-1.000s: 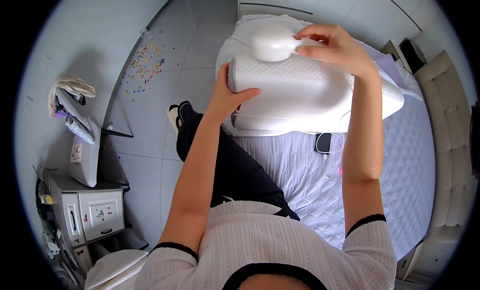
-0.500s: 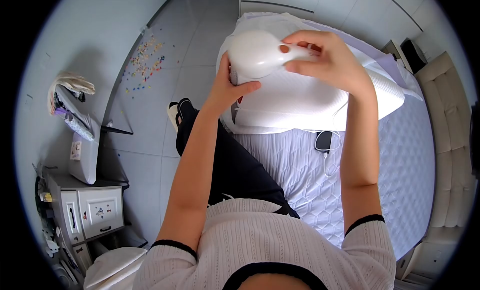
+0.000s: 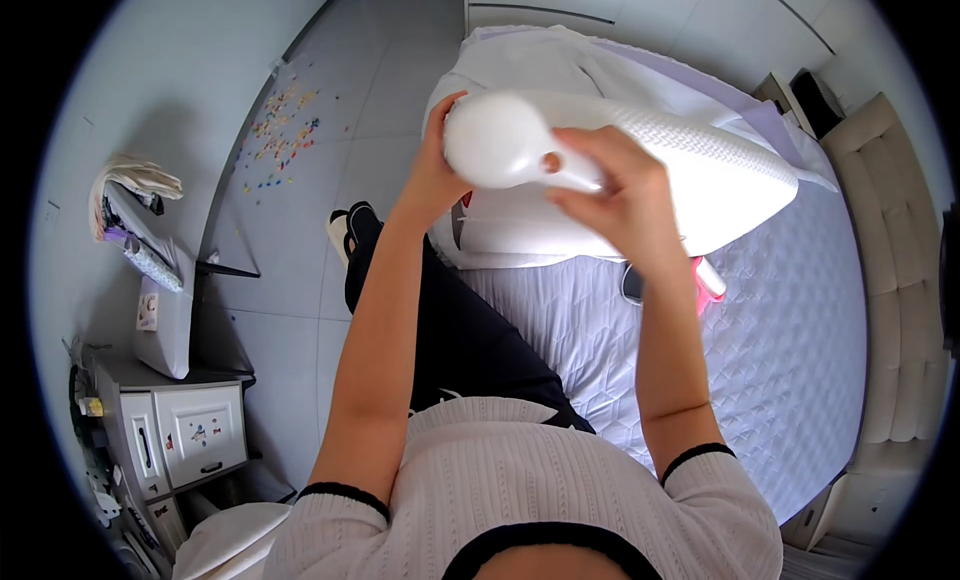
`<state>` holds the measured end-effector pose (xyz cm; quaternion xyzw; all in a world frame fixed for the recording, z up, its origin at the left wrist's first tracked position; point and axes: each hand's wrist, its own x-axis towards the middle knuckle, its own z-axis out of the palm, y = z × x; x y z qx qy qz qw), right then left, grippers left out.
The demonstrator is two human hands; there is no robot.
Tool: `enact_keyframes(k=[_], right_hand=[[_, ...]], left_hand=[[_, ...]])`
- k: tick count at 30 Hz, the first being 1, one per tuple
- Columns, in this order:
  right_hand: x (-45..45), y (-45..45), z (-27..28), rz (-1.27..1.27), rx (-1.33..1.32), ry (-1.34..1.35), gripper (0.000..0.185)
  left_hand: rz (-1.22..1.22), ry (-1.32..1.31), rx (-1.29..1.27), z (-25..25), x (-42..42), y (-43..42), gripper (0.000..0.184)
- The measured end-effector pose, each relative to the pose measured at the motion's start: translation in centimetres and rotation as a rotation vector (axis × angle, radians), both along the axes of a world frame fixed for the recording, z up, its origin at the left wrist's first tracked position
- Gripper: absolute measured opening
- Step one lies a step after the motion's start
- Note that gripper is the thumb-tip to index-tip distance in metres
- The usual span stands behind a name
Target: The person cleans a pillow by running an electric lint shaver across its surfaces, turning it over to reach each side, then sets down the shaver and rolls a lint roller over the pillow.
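Observation:
A white device with a smooth round head and a short handle [image 3: 497, 140] is held up in front of me, over the white pillow [image 3: 730, 195]. There is a small round opening or spot near the base of its handle. My left hand [image 3: 436, 175] wraps around the left edge of the head. My right hand [image 3: 625, 195] grips the handle between thumb and fingers. The underside of the device is turned away from view. Below my right hand, a dark phone [image 3: 632, 284] lies partly hidden by my forearm. A pink and white item [image 3: 708, 280] is just right of that forearm.
The pillow lies on a bed with a quilted grey cover [image 3: 775, 380], and a padded headboard [image 3: 890, 280] stands at the right. Small colourful pieces [image 3: 285, 130] are scattered on the floor at the left. A white cabinet [image 3: 200, 435] stands at lower left.
The device has shifted slightly left and down with both hands still on it. My right forearm has moved left, partly covering the phone, and the pink and white item now shows.

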<state>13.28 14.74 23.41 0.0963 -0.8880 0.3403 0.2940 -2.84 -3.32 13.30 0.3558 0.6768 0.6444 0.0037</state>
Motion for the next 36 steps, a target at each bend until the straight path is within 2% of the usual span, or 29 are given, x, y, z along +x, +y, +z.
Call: enact_keyframes(k=[1,3,6,8,10,13,16,22,25,27,29,30,32,34,36], right_hand=[[-0.1,-1.4,-0.4,0.005,0.004,0.041,0.048],[-0.1,-1.9,-1.2,0.005,0.008,0.086,0.048],[0.4,-0.7,-2.3,-0.047,0.123,0.16,0.051],[1.7,1.5,-3.3,-0.109,-0.001,0.164,0.054],[3.8,3.7,-3.5,-0.186,0.003,0.148,0.055],[7.0,7.1,-4.9,-0.317,-0.06,0.086,0.056],[8.6,8.3,-5.6,-0.418,-0.056,0.084,0.058],[5.9,4.9,-5.7,-0.243,-0.136,0.089,0.056],[3.1,2.0,-5.2,-0.13,0.038,0.167,0.056],[1.7,-0.1,-4.2,-0.072,0.087,0.215,0.053],[0.3,-1.4,-3.1,-0.038,0.138,0.309,0.05],[0.3,-1.6,-2.5,-0.049,0.139,0.31,0.05],[0.6,-1.8,-0.8,-0.084,0.111,0.208,0.051],[1.6,-0.6,0.7,-0.119,0.118,0.145,0.049],[2.9,1.9,1.7,-0.196,0.075,0.027,0.046]], left_hand=[[0.045,0.15,-0.069,-0.5,-0.4,0.0,0.093],[0.035,0.207,-0.102,-0.9,-1.1,-0.3,0.093],[0.018,0.048,-0.176,1.6,0.5,-0.6,0.1],[-0.119,-0.224,-0.032,2.3,1.1,-1.0,0.106],[-0.116,-0.234,-0.027,2.3,1.1,-1.1,0.109],[-0.133,-0.299,-0.046,2.6,1.4,-1.1,0.103],[-0.122,-0.203,-0.001,1.8,1.1,-1.0,0.104],[-0.132,-0.231,-0.01,2.0,1.4,-1.3,0.106],[-0.135,-0.224,-0.017,2.1,1.7,-1.3,0.101],[-0.049,-0.023,-0.031,0.8,1.3,-0.9,0.094],[-0.086,-0.09,-0.033,0.2,0.3,-1.2,0.097],[-0.062,-0.035,-0.067,0.0,0.1,-1.1,0.098],[-0.044,0.022,-0.101,0.5,0.5,-1.0,0.099],[-0.02,-0.075,-0.029,0.9,1.2,-1.2,0.092],[-0.011,-0.087,0.017,2.1,1.6,-0.9,0.096]])
